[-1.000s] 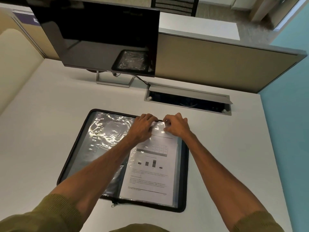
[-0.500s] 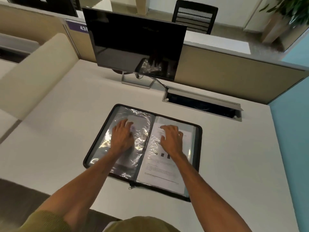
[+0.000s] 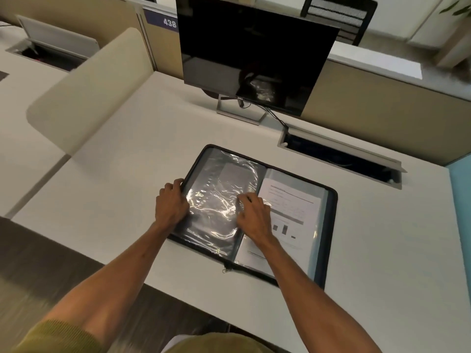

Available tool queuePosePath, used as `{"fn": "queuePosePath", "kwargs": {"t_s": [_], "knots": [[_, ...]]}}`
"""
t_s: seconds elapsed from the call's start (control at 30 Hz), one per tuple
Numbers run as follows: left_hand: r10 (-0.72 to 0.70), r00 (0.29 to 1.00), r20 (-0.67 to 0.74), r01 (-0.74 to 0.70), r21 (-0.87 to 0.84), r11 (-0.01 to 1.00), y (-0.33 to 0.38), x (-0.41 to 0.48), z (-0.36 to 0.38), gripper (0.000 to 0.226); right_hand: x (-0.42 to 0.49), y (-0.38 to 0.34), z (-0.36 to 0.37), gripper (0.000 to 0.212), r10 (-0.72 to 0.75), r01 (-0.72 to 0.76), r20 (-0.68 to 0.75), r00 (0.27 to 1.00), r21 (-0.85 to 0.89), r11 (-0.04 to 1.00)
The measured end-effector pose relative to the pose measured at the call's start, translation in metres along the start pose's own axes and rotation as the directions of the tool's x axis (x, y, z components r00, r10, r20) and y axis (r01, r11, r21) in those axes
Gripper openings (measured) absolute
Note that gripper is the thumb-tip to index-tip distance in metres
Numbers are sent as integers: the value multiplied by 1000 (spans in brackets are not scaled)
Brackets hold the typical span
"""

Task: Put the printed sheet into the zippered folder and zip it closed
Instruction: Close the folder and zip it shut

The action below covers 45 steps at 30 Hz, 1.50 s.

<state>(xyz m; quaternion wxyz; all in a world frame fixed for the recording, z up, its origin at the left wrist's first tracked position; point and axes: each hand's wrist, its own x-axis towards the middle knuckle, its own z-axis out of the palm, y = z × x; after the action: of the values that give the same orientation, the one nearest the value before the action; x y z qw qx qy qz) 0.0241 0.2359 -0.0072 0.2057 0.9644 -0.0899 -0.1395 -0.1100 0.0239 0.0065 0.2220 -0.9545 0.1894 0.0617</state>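
One printed sheet (image 3: 293, 207), face up under clear plastic in the right half of the folder (image 3: 332, 225), with lines of text, a grey band and small dark bars showing through. Lies flat, lower left corner hidden by the right forearm. Folder spread open on the desk (image 3: 114, 200), dark rim all round, unzipped, spine running away from the near edge. Zip pull (image 3: 225, 270) at the near end of the spine, resting on the desk. Left half covered by a crinkled clear sleeve (image 3: 219, 184), bright with glare. Left hand (image 3: 171, 205) at the folder's left edge, fingers curled over the rim and gripping it. Right hand (image 3: 254, 215) on the sleeve just beside the spine, fingers bent, tips on the plastic; pinching or only pressing, cannot tell. Beyond the folder, a dark monitor (image 3: 254, 52) on a metal foot, cable trailing to an open cable slot (image 3: 339, 159) in the desk, near the folder's far right corner. Tan divider (image 3: 382, 100) along the back of the desk, a rounded cream screen (image 3: 96, 82) at its left side. Blue tag (image 3: 163, 20) reading 438 above that, and a black chair (image 3: 339, 14) past the divider.
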Motion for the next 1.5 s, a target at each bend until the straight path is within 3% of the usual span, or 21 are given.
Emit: {"fn": "queuePosePath", "kwargs": {"t_s": [0.1,0.3,0.53,0.8,1.17,1.5], "knots": [[14,1000,-6,-15,-25,1000,-3,4,-3,60,-1,-2,-1,51,-8,8,21,1000,3,1000],[-84,996,24,87,-249,965,-1,3,-11,59,-5,-5,-8,47,0,-2,24,1000,71,997],[-79,994,-73,56,-281,958,16,-10,-31,58,-12,0,-23,57,-20,3,128,992,126,992],[49,986,-157,-76,-171,982,41,-34,-51,57,-33,8,-31,63,-4,-13,128,992,137,990],[256,956,-146,-284,-224,932,81,-71,-73,60,-65,8,-53,61,-24,10,33,999,388,922],[475,871,-129,-490,-310,814,150,-98,-69,47,-76,10,-105,27,68,74,-171,983,703,708]]}}
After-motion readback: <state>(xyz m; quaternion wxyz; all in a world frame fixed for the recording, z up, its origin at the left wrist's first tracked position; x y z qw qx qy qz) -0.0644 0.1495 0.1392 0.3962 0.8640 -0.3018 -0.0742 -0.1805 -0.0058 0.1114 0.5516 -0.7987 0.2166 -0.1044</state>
